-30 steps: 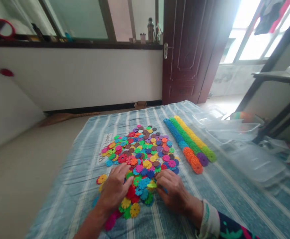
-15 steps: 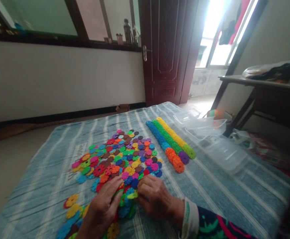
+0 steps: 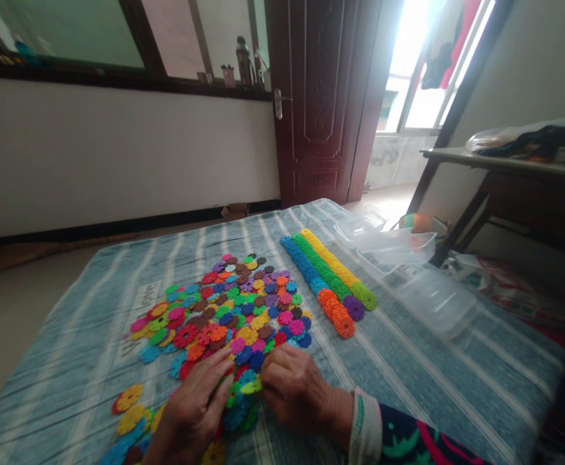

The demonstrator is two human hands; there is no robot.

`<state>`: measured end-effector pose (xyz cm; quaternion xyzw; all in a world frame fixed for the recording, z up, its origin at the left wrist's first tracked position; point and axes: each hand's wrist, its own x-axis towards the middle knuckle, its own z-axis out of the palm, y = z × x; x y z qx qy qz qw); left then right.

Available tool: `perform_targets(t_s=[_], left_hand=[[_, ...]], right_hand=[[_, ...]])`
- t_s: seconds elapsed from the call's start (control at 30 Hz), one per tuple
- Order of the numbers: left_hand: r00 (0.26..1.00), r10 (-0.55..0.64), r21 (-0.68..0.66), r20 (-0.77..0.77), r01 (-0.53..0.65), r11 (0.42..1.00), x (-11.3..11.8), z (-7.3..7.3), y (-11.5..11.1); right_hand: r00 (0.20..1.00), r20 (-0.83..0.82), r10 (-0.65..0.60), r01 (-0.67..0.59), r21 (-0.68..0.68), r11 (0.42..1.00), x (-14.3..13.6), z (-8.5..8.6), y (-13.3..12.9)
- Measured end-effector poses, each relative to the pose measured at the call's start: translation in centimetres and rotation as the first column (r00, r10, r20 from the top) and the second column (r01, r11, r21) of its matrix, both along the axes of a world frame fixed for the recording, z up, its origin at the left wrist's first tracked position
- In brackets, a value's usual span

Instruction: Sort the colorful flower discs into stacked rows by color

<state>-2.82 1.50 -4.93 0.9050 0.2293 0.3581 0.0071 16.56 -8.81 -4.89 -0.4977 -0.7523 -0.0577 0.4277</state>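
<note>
A pile of flower-shaped plastic discs [image 3: 234, 303] in many colours lies on the striped cloth [image 3: 398, 387]. My left hand [image 3: 195, 394] rests on the near part of this pile, its fingers stretched out and thumb apart, gripping nothing that shows. At the pile's near right edge, my right hand [image 3: 296, 387] is closed, its curled fingertips pinching a yellow-green disc [image 3: 250, 387] seen nearly edge-on. Part of that disc is hidden by the fingers. More discs, such as a yellow one [image 3: 131, 420], lie left of my left hand.
Right of the pile, overlapping discs form a blue-to-orange row [image 3: 306, 261], a green-to-purple row [image 3: 323, 271] and a yellow row [image 3: 330, 258]. Clear plastic boxes [image 3: 437, 303] stand along the right edge. Beyond are a door [image 3: 318, 110] and a side table [image 3: 514, 161].
The whole view has shifted slightly, so things appear a little further left. Both hands keep nearly the same pose, the yellow-green disc still at my right fingertips.
</note>
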Motion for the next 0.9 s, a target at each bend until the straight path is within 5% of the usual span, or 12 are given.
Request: perform_targets(t_s=[0.3, 0.5, 0.67, 0.9], left_hand=[[0.999, -0.052, 0.047, 0.01, 0.052, 0.998, 0.8, 2.0, -1.1], [1.0, -0.026, 0.024, 0.01, 0.025, 0.999, 0.5, 1.8, -1.0], [0.999, -0.015, -0.004, -0.037, 0.015, 1.0, -0.2, 1.4, -0.5], [0.998, 0.027, 0.016, -0.062, -0.026, 1.0, -3.0, 3.6, 0.0]], right_hand=[[1.0, -0.019, 0.015, -0.015, -0.011, 1.0, -0.2, 0.2, -0.1], [0.999, -0.039, 0.017, -0.018, -0.013, 1.0, -0.2, 0.1, -0.1], [0.999, -0.047, 0.016, -0.016, -0.007, 1.0, -0.2, 0.0, 0.0], [0.997, -0.076, 0.026, -0.027, -0.008, 1.0, -0.1, -0.1, -0.2]])
